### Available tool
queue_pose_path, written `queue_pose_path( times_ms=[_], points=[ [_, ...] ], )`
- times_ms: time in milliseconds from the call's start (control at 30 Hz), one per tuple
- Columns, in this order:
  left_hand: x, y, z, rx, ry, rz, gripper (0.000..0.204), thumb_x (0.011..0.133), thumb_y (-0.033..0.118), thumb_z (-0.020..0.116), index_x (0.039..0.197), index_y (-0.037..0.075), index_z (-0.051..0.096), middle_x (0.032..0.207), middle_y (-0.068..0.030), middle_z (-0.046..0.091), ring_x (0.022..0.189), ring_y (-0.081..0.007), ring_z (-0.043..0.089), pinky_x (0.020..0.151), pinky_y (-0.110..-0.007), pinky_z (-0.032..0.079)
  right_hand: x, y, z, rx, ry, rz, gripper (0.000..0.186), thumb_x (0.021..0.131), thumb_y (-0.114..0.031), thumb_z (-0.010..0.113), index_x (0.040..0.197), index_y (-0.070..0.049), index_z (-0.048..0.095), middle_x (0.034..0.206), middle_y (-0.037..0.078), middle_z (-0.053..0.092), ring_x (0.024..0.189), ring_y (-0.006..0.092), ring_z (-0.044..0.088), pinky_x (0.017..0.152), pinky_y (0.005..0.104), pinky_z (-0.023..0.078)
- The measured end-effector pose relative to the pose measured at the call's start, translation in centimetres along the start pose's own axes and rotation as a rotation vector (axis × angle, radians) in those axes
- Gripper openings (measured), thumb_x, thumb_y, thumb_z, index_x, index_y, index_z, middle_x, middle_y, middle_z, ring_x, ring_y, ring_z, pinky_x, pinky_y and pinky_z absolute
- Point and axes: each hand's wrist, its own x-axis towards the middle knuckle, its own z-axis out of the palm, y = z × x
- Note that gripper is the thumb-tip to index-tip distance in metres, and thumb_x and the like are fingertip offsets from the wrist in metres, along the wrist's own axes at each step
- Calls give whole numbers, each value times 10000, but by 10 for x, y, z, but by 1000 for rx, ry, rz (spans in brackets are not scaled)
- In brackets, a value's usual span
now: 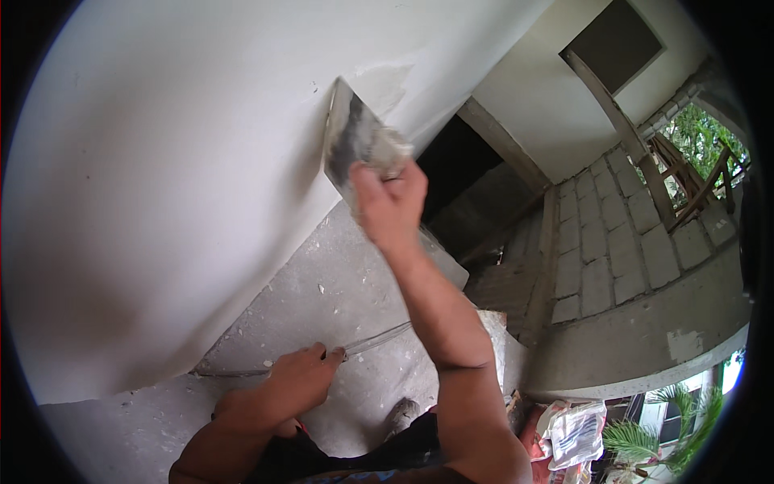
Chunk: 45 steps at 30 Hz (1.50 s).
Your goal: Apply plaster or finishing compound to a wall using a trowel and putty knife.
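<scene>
My right hand (393,202) is closed round the handle of a flat rectangular plastering trowel (355,121). The blade, smeared grey and white, stands on edge at the white wall (177,185); slight blur hides whether its whole edge touches. Just beyond the blade, a damp-looking patch of plaster (385,85) shows on the wall. Lower down, my left hand (305,377) is held in front of my body with its fingers curled together. Something small and dark shows at its fingertips, too little to name. Behind that hand, thin wires (377,337) run across the floor.
Grey concrete floor (282,315) with specks of debris lies below the wall. A dark doorway (459,165) opens beyond the wall's end. To the right stand a bare block wall (609,230) and a curved concrete ledge (637,347). Bags (576,431) lie at lower right, near palm leaves (637,442).
</scene>
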Motion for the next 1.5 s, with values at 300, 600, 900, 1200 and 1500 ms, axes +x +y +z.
queue_pose_path(
  times_ms=[300,600,900,1200,1500],
  points=[
    [-8,-24,-24,-659,715,-172,395,930,123,621,1296,-20,581,907,-144,683,659,-199,606,578,-328,474,-21,18,-124,292,-9,-107,186,802,15,651,987,20,663,913,38,664,840,115,593,766,263,462],
    [7,7,-41,-1460,655,-189,382,955,117,601,1297,-49,569,852,-98,651,533,-66,458,414,-197,321,-82,3,-130,-84,-476,-547,324,803,-55,750,1125,-41,710,1143,156,704,1078,347,663,995,461,501],
    [9,28,-25,-1517,623,-54,387,951,81,583,1311,-55,551,861,-151,651,528,-79,470,406,-185,329,-96,50,-183,-429,-414,-382,482,743,65,641,1209,-56,666,1129,106,709,1003,271,679,878,371,541],
    [40,40,-16,-206,1092,253,438,905,40,671,1330,-13,581,1111,-122,641,852,-130,590,758,-284,518,-121,70,-176,725,-17,800,281,840,-61,600,1102,39,596,941,133,669,816,246,680,761,381,578],
    [74,60,-4,239,1023,386,573,788,-105,666,1319,105,622,1121,-106,621,817,-278,556,721,-368,485,-113,50,-207,1115,69,829,313,871,-163,552,1101,44,600,946,155,679,858,287,689,834,418,580]
  ],
)
